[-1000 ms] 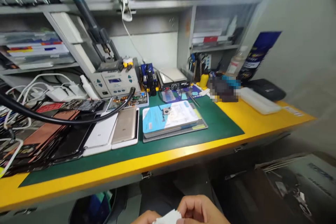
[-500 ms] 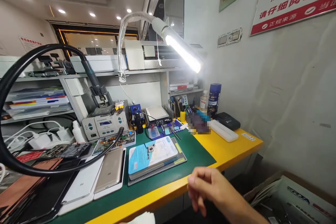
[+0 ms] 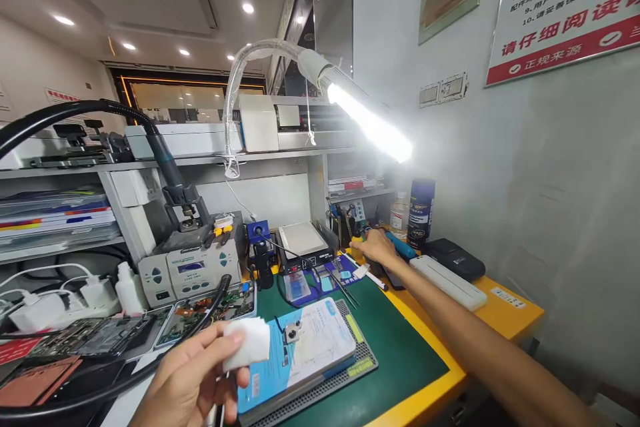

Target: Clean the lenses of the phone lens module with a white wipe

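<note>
My left hand [image 3: 193, 373] pinches a folded white tissue [image 3: 250, 341] over the left edge of a blue-and-white book [image 3: 320, 340]. On the book lies a small camera module [image 3: 293, 331] with a dark flex cable, just right of the tissue. Stretched to the back right of the bench, my right hand [image 3: 379, 247] has its fingers curled round a small yellow bottle [image 3: 357, 250], partly hidden by them. A white-and-black pen [image 3: 375, 278] and tweezers [image 3: 344, 288] lie nearby on the bench.
Beneath the book is a grey perforated pad [image 3: 367, 353] on the green mat [image 3: 400, 360]. A lit lamp [image 3: 370, 121] hangs above. At left stand a soldering station [image 3: 195, 263] and a black hose [image 3: 125, 387]. A blue spray can [image 3: 421, 210] stands back right.
My right hand has moved from the bench's front edge to the yellow bottle at the back. My left hand has risen into view with the tissue. The view has shifted slightly.
</note>
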Available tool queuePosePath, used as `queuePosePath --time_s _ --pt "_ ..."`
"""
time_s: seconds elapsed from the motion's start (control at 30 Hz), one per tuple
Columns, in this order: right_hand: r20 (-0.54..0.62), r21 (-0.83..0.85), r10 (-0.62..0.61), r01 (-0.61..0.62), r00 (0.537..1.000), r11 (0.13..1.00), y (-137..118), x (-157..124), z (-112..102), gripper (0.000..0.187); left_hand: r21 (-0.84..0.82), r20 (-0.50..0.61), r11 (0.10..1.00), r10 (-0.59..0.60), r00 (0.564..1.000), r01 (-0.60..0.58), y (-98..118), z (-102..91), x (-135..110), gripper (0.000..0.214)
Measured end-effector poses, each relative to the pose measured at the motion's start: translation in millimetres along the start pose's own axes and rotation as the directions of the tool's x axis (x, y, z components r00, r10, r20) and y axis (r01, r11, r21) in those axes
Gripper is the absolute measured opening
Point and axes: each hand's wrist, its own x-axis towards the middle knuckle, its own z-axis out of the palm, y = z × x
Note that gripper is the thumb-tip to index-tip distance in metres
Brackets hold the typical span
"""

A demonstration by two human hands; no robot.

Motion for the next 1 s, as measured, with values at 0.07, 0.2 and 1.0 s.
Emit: queuePosePath --time_s 0.07,0.2,1.0 --pt "0.003 -0.076 0.009 -0.009 1.0 0.997 0 8 11 0.03 0.166 0.095 0.982 0.078 0.992 -0.093 11 -3.9 18 0.029" --pt "0.026 -0.187 0.004 0.001 1.0 0.982 5 22 25 0.029 0.229 0.135 0.966 0.086 0.987 -0.115 21 -10.2 48 0.024" --pt "-0.124 0.09 -0.218 0.23 0.968 0.969 -29 -23 -7 0.025 0.143 0.273 0.986 0.04 0.961 -0.081 0 -19.8 59 0.023"
